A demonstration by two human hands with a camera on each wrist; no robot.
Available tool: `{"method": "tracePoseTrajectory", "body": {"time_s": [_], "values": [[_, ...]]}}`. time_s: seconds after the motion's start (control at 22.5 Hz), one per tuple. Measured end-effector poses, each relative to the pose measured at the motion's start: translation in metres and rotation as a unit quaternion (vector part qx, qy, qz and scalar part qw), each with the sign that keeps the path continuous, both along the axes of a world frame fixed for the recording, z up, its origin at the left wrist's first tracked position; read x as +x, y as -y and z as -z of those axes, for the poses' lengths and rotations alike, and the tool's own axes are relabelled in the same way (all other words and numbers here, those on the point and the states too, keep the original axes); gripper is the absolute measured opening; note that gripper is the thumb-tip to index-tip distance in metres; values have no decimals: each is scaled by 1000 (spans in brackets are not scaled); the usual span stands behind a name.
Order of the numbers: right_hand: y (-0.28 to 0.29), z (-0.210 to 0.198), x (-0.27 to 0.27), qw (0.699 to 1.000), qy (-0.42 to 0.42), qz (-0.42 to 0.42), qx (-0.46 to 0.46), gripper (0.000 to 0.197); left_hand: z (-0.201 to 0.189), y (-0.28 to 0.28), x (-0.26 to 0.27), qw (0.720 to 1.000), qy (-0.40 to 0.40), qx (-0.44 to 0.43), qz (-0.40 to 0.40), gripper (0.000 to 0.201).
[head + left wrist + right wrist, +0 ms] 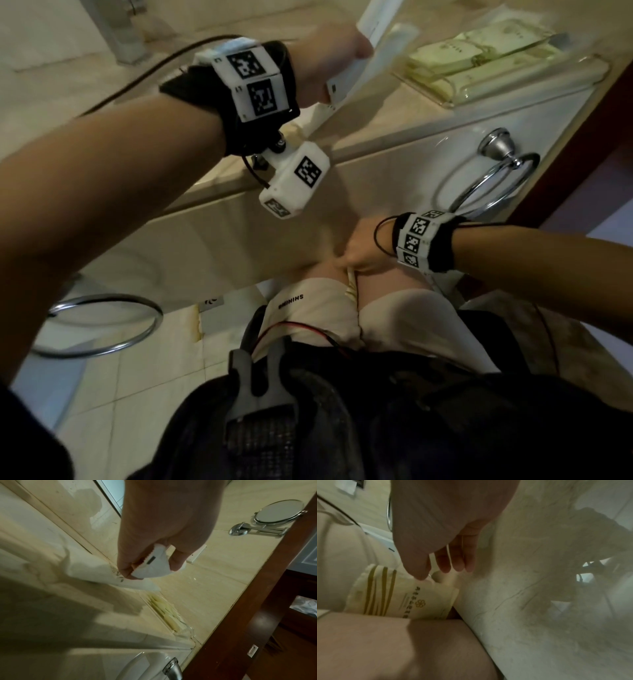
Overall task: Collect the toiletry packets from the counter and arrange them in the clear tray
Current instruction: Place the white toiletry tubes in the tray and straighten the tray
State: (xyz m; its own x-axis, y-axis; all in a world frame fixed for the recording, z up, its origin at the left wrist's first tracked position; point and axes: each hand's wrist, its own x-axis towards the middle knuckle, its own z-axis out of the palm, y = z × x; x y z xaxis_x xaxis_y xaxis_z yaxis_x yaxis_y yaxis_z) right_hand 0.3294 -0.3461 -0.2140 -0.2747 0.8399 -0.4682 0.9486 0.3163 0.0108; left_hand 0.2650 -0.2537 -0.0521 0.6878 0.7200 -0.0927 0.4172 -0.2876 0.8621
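Over the beige counter (pixel 394 113), my left hand (pixel 337 58) grips long white packets (pixel 346 82), just left of the clear tray (pixel 582 73). Several pale green packets (pixel 479 51) lie in that tray. In the left wrist view the left hand (pixel 151 568) pinches the white packets (pixel 96 573) by one end, above the tray (pixel 185 632). My right hand (pixel 356 263) is down below the counter edge at my thighs. There its thumb and fingers (pixel 432 573) pinch the top of a cream packet with gold stripes (pixel 399 597), wedged between my legs.
A chrome towel ring (pixel 493 178) hangs on the counter's front, right of my right hand. A black cable (pixel 137 82) crosses the counter by the tap base (pixel 126 34). A round mirror (pixel 279 511) and a dark wooden frame (pixel 240 601) stand right of the tray.
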Motion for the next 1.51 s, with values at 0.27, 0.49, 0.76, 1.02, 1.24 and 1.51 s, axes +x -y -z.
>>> {"method": "tracePoseTrajectory", "body": {"time_s": [0.27,0.49,0.76,1.02,1.24,1.51], "values": [[0,23,-9,986,-10,162,-19,42,-1,1,-3,1000,-8,-7,-3,10],[0,20,-12,992,-37,121,-23,47,-2,5,0,1000,-12,-3,-14,24],[-10,-14,-1,999,-37,6,17,26,-12,4,4,1000,4,-21,-16,11],[-8,-74,17,980,30,-174,90,10,-31,-3,8,998,24,-55,-6,27],[-18,-119,38,942,-35,-221,251,20,-51,-15,18,998,37,-53,-19,13],[-30,-160,60,924,-189,-53,327,23,-75,-36,33,996,58,-22,-56,14]]}}
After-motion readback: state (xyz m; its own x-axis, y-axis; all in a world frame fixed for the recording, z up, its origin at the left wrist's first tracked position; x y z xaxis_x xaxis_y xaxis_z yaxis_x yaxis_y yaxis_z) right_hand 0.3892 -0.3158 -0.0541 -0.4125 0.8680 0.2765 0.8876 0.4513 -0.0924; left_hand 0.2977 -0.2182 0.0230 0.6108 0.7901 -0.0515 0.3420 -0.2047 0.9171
